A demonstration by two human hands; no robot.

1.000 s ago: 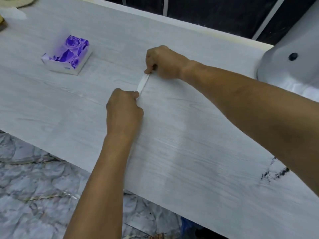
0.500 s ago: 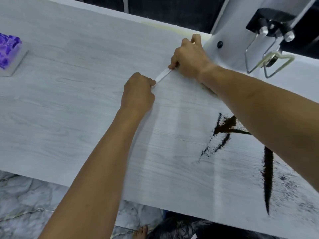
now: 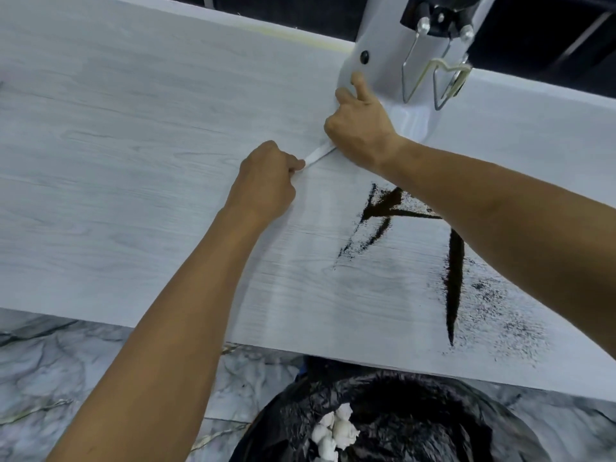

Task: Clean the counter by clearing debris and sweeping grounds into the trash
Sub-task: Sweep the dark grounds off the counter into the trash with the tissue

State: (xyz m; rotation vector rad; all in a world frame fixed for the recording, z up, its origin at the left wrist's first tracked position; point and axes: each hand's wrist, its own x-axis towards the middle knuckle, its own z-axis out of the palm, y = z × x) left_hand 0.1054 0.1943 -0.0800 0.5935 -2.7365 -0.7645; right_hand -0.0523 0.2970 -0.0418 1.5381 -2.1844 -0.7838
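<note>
A white strip point(image 3: 319, 153), thin and flat, is stretched between my two hands just above the pale wood-grain counter point(image 3: 133, 168). My left hand point(image 3: 266, 181) pinches its near end in a closed fist. My right hand point(image 3: 358, 128) grips the far end, close to the foot of a white machine. Dark coffee grounds point(image 3: 453, 271) lie in swept ridges and a speckled smear on the counter to the right of the strip, partly under my right forearm. Below the counter's front edge stands a bin with a black trash bag point(image 3: 400, 425) holding crumpled white tissues point(image 3: 335, 431).
A white machine point(image 3: 396, 58) with a black head and wire holders point(image 3: 433, 81) stands at the counter's back edge, touching my right hand's knuckles. Marble-patterned floor point(image 3: 66, 378) shows below the counter.
Both hands have carried the strip rightward along the counter to the machine's foot. The view has swung right and down: the purple tissue box has left the frame and the grounds and trash bag have appeared.
</note>
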